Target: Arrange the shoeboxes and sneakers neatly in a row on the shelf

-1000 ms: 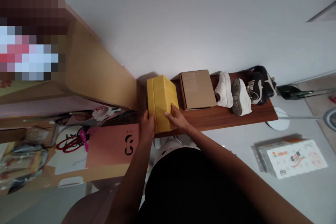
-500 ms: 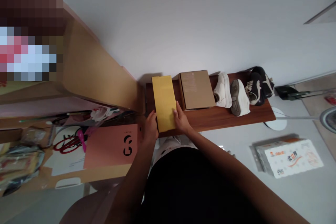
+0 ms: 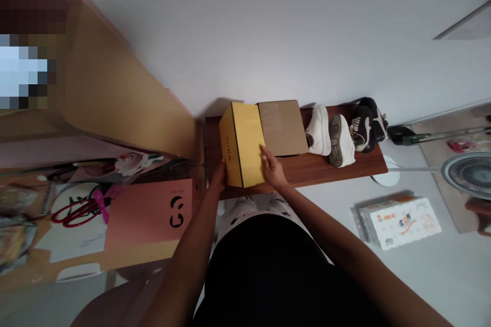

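Observation:
A yellow box (image 3: 251, 145) with dark edges and lettering on its left side is held between my two hands over the left end of a brown wooden shelf (image 3: 318, 170). My left hand (image 3: 218, 176) grips its lower left side, the fingers partly hidden. On the right side, my right hand (image 3: 272, 167) presses its fingers to the box near the front. The yellow box is tilted and its right side lies against or very near a brown cardboard box (image 3: 283, 127). Whether its underside touches the shelf is hidden.
White sneakers (image 3: 319, 130), a grey-soled pair (image 3: 341, 140) and black shoes (image 3: 362, 125) line the shelf's right part. A tissue pack (image 3: 401, 222) and a fan (image 3: 468, 174) are at right. A desk with a pink folder (image 3: 149, 214) stands at left.
The yellow box has tipped so its lettered left side shows, and its top has come closer to the cardboard box. Both hands have stayed on it. The view has shifted slightly.

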Tool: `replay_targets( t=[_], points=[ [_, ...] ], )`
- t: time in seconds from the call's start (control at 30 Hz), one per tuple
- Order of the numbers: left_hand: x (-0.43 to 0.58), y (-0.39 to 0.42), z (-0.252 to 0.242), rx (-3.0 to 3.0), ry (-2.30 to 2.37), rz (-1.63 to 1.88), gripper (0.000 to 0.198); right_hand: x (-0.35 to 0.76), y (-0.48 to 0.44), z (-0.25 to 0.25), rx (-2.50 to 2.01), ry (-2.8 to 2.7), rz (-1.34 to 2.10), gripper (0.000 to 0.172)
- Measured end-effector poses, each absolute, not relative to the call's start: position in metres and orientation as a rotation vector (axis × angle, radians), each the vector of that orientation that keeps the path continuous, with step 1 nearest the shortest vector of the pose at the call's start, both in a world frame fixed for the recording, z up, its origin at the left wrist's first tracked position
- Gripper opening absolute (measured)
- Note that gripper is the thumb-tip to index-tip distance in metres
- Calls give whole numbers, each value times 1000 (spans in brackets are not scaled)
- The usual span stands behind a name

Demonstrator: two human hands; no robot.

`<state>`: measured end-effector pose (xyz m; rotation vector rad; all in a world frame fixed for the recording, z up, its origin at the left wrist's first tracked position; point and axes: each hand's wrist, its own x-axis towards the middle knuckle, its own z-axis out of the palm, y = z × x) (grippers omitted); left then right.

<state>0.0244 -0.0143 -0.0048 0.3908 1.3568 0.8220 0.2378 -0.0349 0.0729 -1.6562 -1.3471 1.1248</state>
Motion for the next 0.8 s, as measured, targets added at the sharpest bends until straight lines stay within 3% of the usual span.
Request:
replay_targets(
  t=[0.4,0.8],
  points=[
    [-12,-25,41,323,1376,989,45,241,-25,71,-1658,-1242,1190,79],
    [-15,-12,57,453,1534,1127,59,235,6,68,-1498,-1251,1426,71]
  ],
)
